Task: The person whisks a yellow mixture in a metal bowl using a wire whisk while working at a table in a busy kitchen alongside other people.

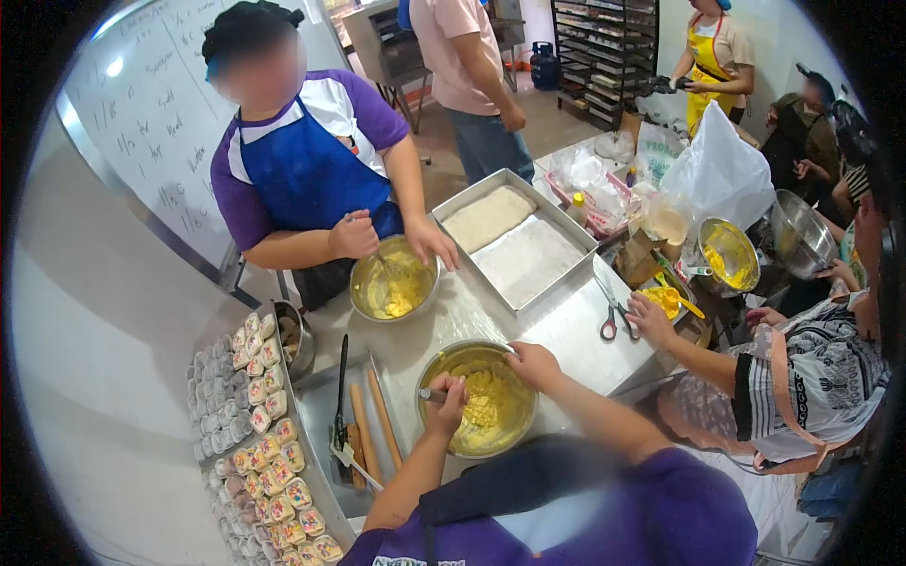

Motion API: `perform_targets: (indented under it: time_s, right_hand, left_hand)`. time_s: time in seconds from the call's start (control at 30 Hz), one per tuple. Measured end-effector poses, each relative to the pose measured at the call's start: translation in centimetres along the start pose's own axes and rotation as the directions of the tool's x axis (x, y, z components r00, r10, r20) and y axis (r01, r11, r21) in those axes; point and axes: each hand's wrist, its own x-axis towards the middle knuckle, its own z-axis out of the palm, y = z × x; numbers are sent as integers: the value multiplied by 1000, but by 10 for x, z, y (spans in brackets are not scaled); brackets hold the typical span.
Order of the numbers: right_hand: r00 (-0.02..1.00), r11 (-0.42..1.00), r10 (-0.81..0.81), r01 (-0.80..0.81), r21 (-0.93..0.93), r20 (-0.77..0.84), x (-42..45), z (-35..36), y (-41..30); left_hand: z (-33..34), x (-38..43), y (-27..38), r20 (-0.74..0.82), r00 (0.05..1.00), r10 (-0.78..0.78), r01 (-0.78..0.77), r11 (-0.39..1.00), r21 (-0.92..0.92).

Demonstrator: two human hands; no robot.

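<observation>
In front of me on the table stands a metal mixing bowl (pixel 527 421) with soft yellow batter or creamed mixture (pixel 488 382) spread over its inside. My left hand (pixel 447 405) grips the handle of a wire whisk (pixel 481 409), whose wires dip into the mixture. With my right hand (pixel 534 364) I hold the bowl's far right rim, fingers at the edge. Across the table a co-worker in a blue apron holds another whisk (pixel 384 263) in a second bowl (pixel 396 316) of yellow mixture, the other hand by its rim.
A rectangular pan (pixel 520 309) holds two dough slabs (pixel 531 258). Scissors (pixel 612 311) lie near another person's hand (pixel 651 320). At left are a metal tray (pixel 325 410) with rolling pins (pixel 362 417) and spatulas, and several wrapped cakes (pixel 279 506). Bowls (pixel 729 255) and bags crowd the right.
</observation>
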Motion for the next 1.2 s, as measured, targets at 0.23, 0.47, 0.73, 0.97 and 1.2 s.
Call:
perform_targets:
  time_s: [0.23, 0.47, 0.73, 0.97, 1.2]
  right_hand:
    - [1000, 1000, 1, -2, -24, -3, -3, -2, -3]
    - [999, 1000, -23, 23, -9, -43, -3, 0, -3]
    - [996, 1000, -21, 22, 9, -83, -5, 5, 6]
    - [998, 999, -19, 21, 43, -55, -3, 5, 10]
    - [999, 999, -44, 43, -15, -32, -4, 0, 8]
  left_hand:
    - [-3, -2, -1, -6, 1000, 2, -2, 1000, 9]
    - [-3, -1, 0, 7, 1000, 6, -5, 998, -68]
    - [-3, -3, 1, 28, 999, 19, -18, 1000, -17]
    - [-3, -4, 6, 40, 999, -18, 19, 999, -42]
    - [-3, -4, -4, 2, 1000, 3, -3, 996, -94]
